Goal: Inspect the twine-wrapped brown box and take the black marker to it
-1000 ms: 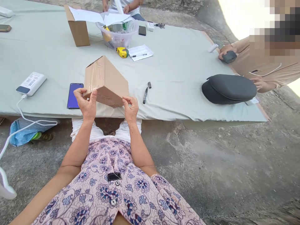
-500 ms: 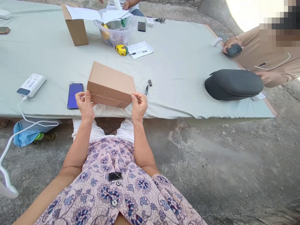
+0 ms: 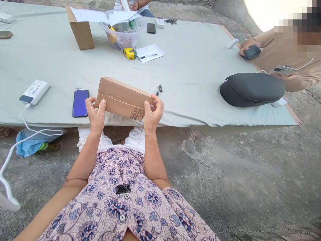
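Observation:
A brown cardboard box is held between my two hands over the near edge of the table, its long narrow side turned up toward me. Black scribbled lines mark that side's right end. My left hand grips the left end, thumb on the near face. On the right end, my right hand has its thumb in front and fingers behind. Just beyond my right hand lies a black marker, partly hidden, with its cap off beside it. A phone with a blue screen rests left of my left hand.
A white power bank with a cable lies at left. Farther back are another cardboard box, a plastic basin, a yellow tape measure and paper. At right sits a black case near a person holding a phone.
My hands have tilted the box so its narrow scribbled side faces me more and its top shows less. Both hands shifted slightly right. The person at right now shows a phone in hand.

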A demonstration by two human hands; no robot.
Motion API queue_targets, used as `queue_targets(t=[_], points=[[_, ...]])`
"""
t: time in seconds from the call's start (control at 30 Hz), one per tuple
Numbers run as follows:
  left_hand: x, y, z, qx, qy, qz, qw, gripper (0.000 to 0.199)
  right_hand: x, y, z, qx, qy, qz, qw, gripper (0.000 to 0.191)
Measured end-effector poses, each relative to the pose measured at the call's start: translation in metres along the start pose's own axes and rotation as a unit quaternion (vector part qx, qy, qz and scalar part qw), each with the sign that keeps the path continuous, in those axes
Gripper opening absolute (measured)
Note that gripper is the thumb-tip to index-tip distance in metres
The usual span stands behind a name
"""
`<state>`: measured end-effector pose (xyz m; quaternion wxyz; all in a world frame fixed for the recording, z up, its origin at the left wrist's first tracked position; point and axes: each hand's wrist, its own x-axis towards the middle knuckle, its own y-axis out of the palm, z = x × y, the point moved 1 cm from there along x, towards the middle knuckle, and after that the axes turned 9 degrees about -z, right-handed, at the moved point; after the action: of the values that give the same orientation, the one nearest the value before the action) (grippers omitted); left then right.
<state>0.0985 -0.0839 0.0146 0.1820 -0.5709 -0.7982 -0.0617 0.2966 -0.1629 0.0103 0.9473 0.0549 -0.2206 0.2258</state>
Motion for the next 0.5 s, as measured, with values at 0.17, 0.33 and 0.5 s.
queue_targets(t=[0.17,0.33,0.5], points=[[-0.009,0.005,-0.009,0.070,-0.018,-0.007,0.997,0.053,-0.010,0.010,0.014,-0.084,-0.063,0.035,0.994,0.078],[-0.016,0.007,-0.015,0.095,0.009,0.029,0.995,0.075,-0.019,0.019,0.012,-0.117,-0.072,0.064,0.988,0.085],[-0.010,0.005,-0.007,0.126,0.026,0.029,0.991,0.081,-0.014,0.014,0.000,-0.101,-0.102,0.067,0.987,0.065]])
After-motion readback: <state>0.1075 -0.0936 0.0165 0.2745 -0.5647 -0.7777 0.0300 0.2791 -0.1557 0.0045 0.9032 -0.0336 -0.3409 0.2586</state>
